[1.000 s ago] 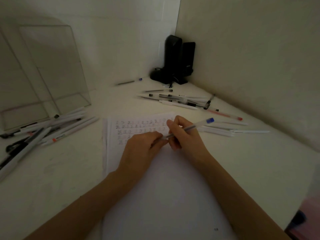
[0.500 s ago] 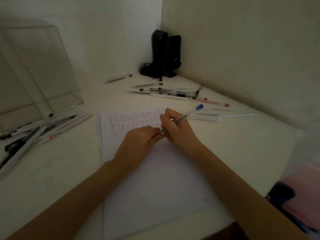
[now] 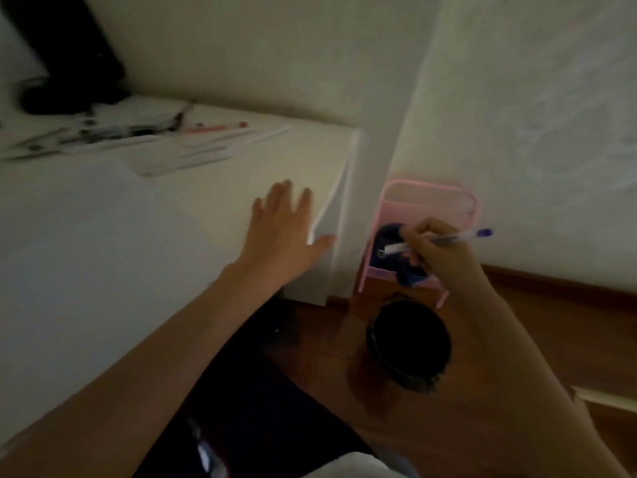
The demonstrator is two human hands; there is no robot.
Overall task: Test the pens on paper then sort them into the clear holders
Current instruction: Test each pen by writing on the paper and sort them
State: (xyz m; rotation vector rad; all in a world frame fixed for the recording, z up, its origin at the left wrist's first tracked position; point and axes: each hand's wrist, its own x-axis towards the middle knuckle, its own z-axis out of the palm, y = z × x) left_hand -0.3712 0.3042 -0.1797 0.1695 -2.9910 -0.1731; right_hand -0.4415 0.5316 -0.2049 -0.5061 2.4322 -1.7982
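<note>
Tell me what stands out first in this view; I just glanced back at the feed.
The right hand grips a blue-capped pen out past the desk's right end, where a pink rack stands on the floor by the wall. The left hand lies flat with spread fingers on the desk near that corner. A blurred scatter of loose pens lies at the desk's far left.

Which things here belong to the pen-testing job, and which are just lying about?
Job: blue-capped pen in the right hand; loose pens on the table; paper.
Lying about: black speakers; pink basket and round black object on the floor.
</note>
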